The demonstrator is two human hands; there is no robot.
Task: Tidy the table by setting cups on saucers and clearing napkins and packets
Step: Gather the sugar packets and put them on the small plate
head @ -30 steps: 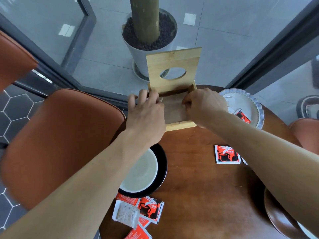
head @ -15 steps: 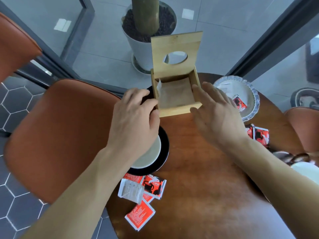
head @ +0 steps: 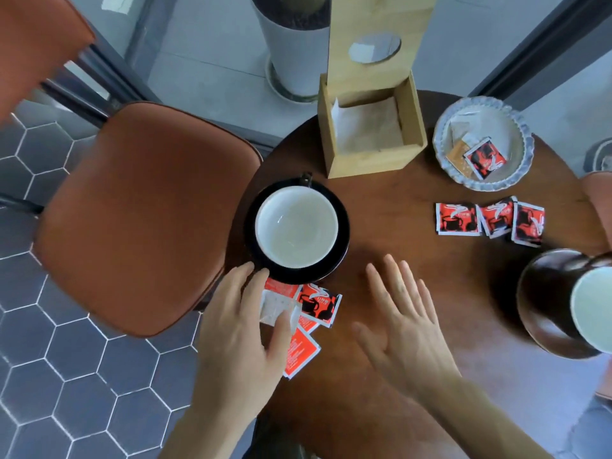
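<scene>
A white cup (head: 297,226) sits on a black saucer (head: 342,240) at the table's left edge. Just below it lies a pile of red packets (head: 318,304) and a pale packet (head: 276,305). My left hand (head: 241,329) lies over this pile with straight fingers, thumb touching the pale packet. My right hand (head: 402,329) hovers flat and spread above bare wood beside the pile. Three red packets (head: 490,220) lie at the right. A wooden napkin box (head: 371,124) stands open with brown napkins inside. A second cup (head: 592,313) on a brown saucer (head: 543,299) is at the right edge.
A white scalloped dish (head: 516,127) at the back right holds a few packets. The round wooden table (head: 397,207) has an orange chair (head: 139,213) on its left. A potted plant (head: 294,51) stands on the floor behind the box.
Both hands have drawn back from the napkin box toward me. The left hand now covers the packet pile below the black saucer; the right hand is spread beside it.
</scene>
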